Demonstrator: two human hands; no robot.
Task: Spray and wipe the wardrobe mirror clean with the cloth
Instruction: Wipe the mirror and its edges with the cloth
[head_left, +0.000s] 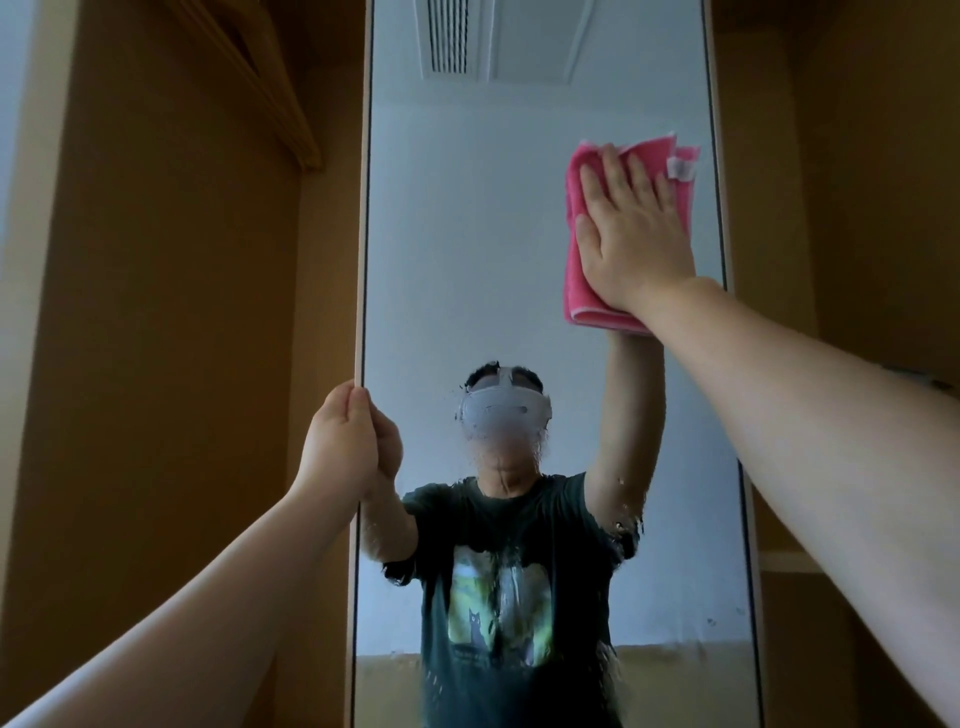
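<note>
Mirror glass fills the middle of the frame, tall and narrow, in a pale frame set between brown wooden wardrobe panels.

The right hand is in the upper right of the frame. It lies flat and wide, fingers spread and pointing up, and it presses a pink cloth against the glass. The cloth is folded. It sticks out above the fingertips, to the left of the thumb and below the wrist. A small white tag sits at the cloth's top right corner; any writing on it is too small to read. The cloth is close to the mirror's right edge.

The left hand is at the middle left of the frame. It is curled shut around the mirror's left edge, with the thumb on the near side and the fingers wrapped over onto the glass.

Wet drops and streaks blur the lower half of the glass. In the reflection a person stands with one arm raised. The dark T-shirt has a green picture with a dark cat shape on it. A line of small words runs under the picture, but it is too blurry to read.

At the top of the mirror a white ceiling vent shows in the reflection. A wooden shelf slants across the upper left of the frame.
</note>
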